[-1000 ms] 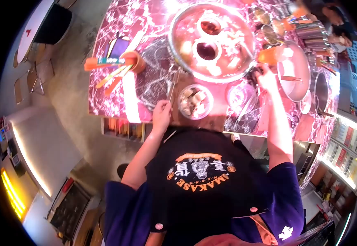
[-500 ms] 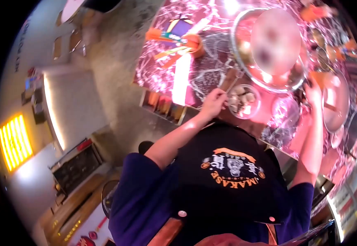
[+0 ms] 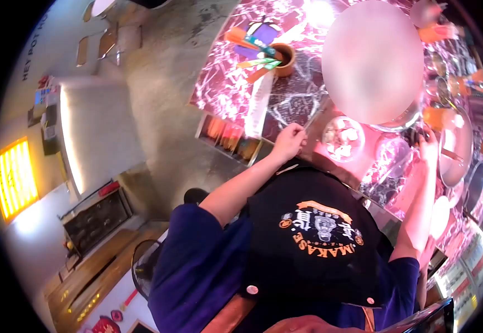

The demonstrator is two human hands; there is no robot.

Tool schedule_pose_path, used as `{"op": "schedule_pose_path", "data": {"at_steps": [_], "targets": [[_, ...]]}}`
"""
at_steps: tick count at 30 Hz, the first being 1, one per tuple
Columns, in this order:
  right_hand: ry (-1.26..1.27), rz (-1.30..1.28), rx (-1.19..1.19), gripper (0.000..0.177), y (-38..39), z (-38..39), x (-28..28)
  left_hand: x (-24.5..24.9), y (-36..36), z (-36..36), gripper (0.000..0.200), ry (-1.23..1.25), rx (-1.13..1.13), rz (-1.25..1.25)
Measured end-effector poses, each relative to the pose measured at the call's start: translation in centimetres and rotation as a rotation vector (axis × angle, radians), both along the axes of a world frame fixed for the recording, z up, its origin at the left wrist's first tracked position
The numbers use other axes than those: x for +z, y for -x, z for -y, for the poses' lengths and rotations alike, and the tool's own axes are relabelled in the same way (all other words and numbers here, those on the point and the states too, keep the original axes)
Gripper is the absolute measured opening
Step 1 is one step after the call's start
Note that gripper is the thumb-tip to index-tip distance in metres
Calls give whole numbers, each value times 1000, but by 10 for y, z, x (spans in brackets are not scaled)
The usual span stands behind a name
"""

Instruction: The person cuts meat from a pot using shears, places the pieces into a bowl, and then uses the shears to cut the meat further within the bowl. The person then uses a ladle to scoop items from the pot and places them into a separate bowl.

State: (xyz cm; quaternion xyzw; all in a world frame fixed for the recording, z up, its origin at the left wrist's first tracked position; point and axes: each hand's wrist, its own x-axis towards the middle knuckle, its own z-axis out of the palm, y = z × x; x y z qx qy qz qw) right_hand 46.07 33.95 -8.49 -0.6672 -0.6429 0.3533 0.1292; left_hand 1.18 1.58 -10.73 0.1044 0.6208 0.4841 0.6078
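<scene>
The left hand (image 3: 289, 141) is closing around the near end of a thin metal tool (image 3: 311, 119), probably tongs, though the view is too small to be sure. The tool is lying low over the bench (image 3: 224, 83), running from the fist up toward the pot (image 3: 406, 119). Its far end is getting lost in the glare.

Just right of that hand, a bowl (image 3: 327, 149) is sitting on the bench, already holding pale pieces of food. A glass dish (image 3: 391, 151) beside it is looking empty. Judging from this, the work is standing midway: one bowl is filled, the tool is gripped, and nothing is being lifted right now.

The right hand (image 3: 430, 149) is reaching to the near edge of the pan (image 3: 461, 133), touching or almost touching a dark thing there. I cannot tell whether it is gripping or lying loose.

Farther out, a cup (image 3: 286, 54) of coloured utensils is standing near the bench's left side.

A large blurred patch is covering nearly all of the pot, so its contents are not showing. Only its lower rim is peeking out. The right edge of the bench is bending away into the lens rim, and the containers there are blurring together.
</scene>
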Motion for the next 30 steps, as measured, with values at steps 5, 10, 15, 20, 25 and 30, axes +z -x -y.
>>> {"op": "schedule_pose_path", "data": {"at_steps": [5,10,15,20,25,30], "targets": [[-41,157,-61,48,61,30,77,-13,4,-3,6,-185,-23,88],[19,110,-122,43,56,-10,44,19,4,-6,4,-15,-70,-35],[97,160,-116,43,87,-50,31,36,4,-14,7,-7,-144,-283],[178,7,-192,45,104,-69,31,12,8,-8,6,-150,-62,-230],[163,-14,-144,46,90,-60,17,12,4,-12,6,-87,-59,-249],[248,139,-135,45,94,-69,36,16,-4,-13,6,-33,-10,-203]]}}
